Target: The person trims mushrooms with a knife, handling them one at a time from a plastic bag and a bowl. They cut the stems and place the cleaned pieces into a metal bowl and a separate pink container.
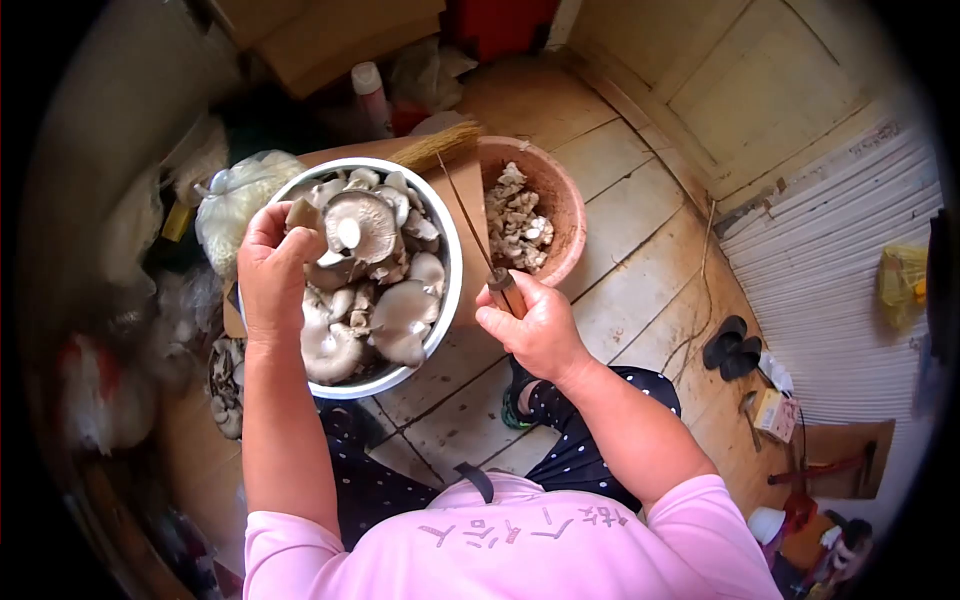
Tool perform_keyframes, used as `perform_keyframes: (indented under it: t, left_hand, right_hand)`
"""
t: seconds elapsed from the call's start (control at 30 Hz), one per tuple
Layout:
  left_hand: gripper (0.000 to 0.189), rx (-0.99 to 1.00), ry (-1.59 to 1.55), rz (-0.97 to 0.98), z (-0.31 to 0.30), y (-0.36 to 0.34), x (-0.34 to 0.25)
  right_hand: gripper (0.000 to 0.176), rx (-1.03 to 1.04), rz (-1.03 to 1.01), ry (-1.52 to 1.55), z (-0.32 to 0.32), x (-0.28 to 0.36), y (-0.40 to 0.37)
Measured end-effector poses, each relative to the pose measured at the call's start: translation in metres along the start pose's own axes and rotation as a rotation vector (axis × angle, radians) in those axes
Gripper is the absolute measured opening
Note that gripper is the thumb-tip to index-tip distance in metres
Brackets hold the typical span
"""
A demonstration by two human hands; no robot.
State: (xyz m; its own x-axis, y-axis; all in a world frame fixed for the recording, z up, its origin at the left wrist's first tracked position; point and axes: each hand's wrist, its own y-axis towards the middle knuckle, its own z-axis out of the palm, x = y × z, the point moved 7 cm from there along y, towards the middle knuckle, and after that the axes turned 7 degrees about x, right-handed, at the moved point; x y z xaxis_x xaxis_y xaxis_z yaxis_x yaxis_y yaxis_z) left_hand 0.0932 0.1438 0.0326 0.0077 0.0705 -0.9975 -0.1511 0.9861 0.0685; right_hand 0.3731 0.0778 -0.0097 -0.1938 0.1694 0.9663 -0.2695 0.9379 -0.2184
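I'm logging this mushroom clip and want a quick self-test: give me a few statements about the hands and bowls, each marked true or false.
1. The left hand holds a mushroom over the metal bowl. True.
2. The right hand holds a spoon. False: its fingers grip a knife.
3. The pink basin contains mushroom pieces. True.
4. The metal bowl is empty. False: it is full of mushrooms.
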Motion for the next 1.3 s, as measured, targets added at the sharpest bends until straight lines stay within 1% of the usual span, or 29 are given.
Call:
perform_keyframes:
  t: [0.1, 0.13, 0.17, 0.2, 0.23, 0.3, 0.33, 0.43, 0.5, 0.53, 0.57, 0.63, 0.67, 0.7, 0.77, 0.83, 0.9, 0.97, 1.03, 1.1, 1.13, 1.2, 1.23, 1.3]
  left_hand:
    - [0.037, -0.033, 0.045, -0.156, -0.033, -0.01, 0.008]
    - [0.037, -0.047, 0.048, -0.155, -0.041, -0.013, 0.009]
    - [0.042, -0.067, 0.042, -0.137, -0.049, -0.016, 0.011]
    - [0.047, -0.088, 0.035, -0.119, -0.057, -0.02, 0.009]
    - [0.047, -0.105, 0.035, -0.117, -0.061, -0.026, 0.007]
    - [0.054, -0.17, 0.085, -0.036, -0.07, -0.039, -0.006]
    - [0.058, -0.173, 0.059, -0.036, -0.076, -0.044, -0.005]
    - [0.052, -0.256, -0.048, 0.021, -0.1, -0.066, -0.005]
    - [0.043, -0.3, -0.103, -0.004, -0.117, -0.085, -0.004]
    - [0.041, -0.316, -0.101, -0.013, -0.125, -0.099, -0.005]
    - [0.04, -0.333, -0.1, -0.025, -0.133, -0.116, -0.006]
    - [0.032, -0.348, -0.105, 0.001, -0.153, -0.154, -0.007]
    - [0.028, -0.388, -0.112, 0.012, -0.167, -0.177, -0.004]
    - [0.024, -0.428, -0.12, 0.027, -0.182, -0.201, 0.0]
    - [0.02, -0.496, -0.064, -0.014, -0.221, -0.254, 0.027]
    - [0.018, -0.597, -0.043, -0.164, -0.255, -0.317, 0.069]
    - [0.016, -0.728, -0.089, -0.332, -0.281, -0.389, 0.117]
    - [0.016, -0.836, -0.073, -0.431, -0.293, -0.453, 0.152]
    - [0.016, -0.933, -0.127, -0.49, -0.301, -0.51, 0.196]
    - [0.022, -0.947, -0.059, -0.641, -0.308, -0.562, 0.244]
    - [0.022, -0.981, -0.075, -0.651, -0.304, -0.574, 0.247]
    - [0.033, -0.896, 0.443, -0.769, -0.295, -0.576, 0.242]
    - [0.033, -0.913, 0.426, -0.796, -0.292, -0.581, 0.247]
    - [0.042, -0.7, 0.642, -0.829, -0.283, -0.573, 0.256]
  right_hand:
    - [0.025, 0.026, -0.049, -0.05, 0.018, 0.002, -0.001]
    - [0.024, 0.028, -0.105, -0.037, 0.024, 0.004, -0.001]
    - [0.023, 0.031, -0.16, -0.023, 0.03, 0.006, -0.001]
    - [0.023, 0.046, -0.164, -0.025, 0.037, 0.004, -0.001]
    - [0.022, 0.069, -0.168, -0.013, 0.044, 0.003, -0.001]
    - [0.021, 0.111, -0.182, -0.01, 0.058, 0.007, -0.003]
    - [0.02, 0.129, -0.184, -0.017, 0.065, 0.01, -0.004]
    - [0.018, 0.175, -0.176, -0.039, 0.089, 0.017, -0.01]
    - [0.013, 0.193, -0.221, -0.124, 0.102, 0.013, -0.011]
    - [0.012, 0.172, -0.272, -0.187, 0.108, 0.014, -0.014]
    - [0.012, 0.192, -0.281, -0.188, 0.116, 0.011, -0.017]
    - [0.011, 0.216, -0.339, -0.31, 0.13, 0.009, -0.027]
    - [0.021, 0.25, -0.29, -0.318, 0.138, 0.004, -0.032]
    - [0.021, 0.273, -0.3, -0.32, 0.146, 0.005, -0.038]
    - [0.021, 0.423, -0.259, -0.369, 0.168, -0.001, -0.052]
    - [0.022, 0.493, -0.298, -0.398, 0.187, -0.007, -0.066]
    - [0.021, 0.601, -0.309, -0.49, 0.209, -0.005, -0.083]
    - [0.019, 0.67, -0.293, -0.474, 0.23, -0.003, -0.099]
    - [0.016, 0.705, -0.25, -0.458, 0.248, 0.01, -0.113]
    - [0.013, 0.788, -0.265, -0.445, 0.272, 0.025, -0.128]
    - [0.013, 0.851, -0.28, -0.427, 0.285, 0.033, -0.135]
    - [0.011, 0.977, -0.272, -0.41, 0.311, 0.042, -0.149]
    - [0.011, 1.007, -0.256, -0.421, 0.324, 0.045, -0.154]
    - [0.012, 1.137, -0.099, -0.373, 0.35, 0.041, -0.166]
